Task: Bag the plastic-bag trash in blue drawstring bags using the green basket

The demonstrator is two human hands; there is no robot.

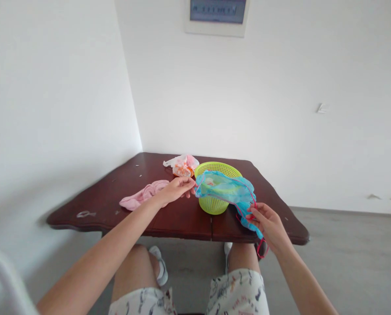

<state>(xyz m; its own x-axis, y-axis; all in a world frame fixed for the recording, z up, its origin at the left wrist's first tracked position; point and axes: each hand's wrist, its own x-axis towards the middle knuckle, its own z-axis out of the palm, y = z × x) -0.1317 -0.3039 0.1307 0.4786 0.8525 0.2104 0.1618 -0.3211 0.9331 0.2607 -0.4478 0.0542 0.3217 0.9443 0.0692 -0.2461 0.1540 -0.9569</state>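
Note:
A sheer blue cloth piece with pink-red edging and a red cord (226, 186) is stretched between my two hands, in front of and over a green plastic basket (211, 205). My left hand (181, 189) pinches its left end. Its right side is gripped between the fingers of my right hand (264, 218), where part of the cloth and the cord hang down past the table's front edge. The cloth covers much of the basket's opening, so the contents are mostly hidden. Beside my left wrist lies a crumpled pink cloth (144, 194), partly covered by the forearm.
Behind the basket's left side, a white plastic bag with orange print (184, 165) rests on the dark wooden table (182, 225). White walls stand behind and to the left. My legs are under the table's front edge. A white curved bar (8, 280) shows at lower left.

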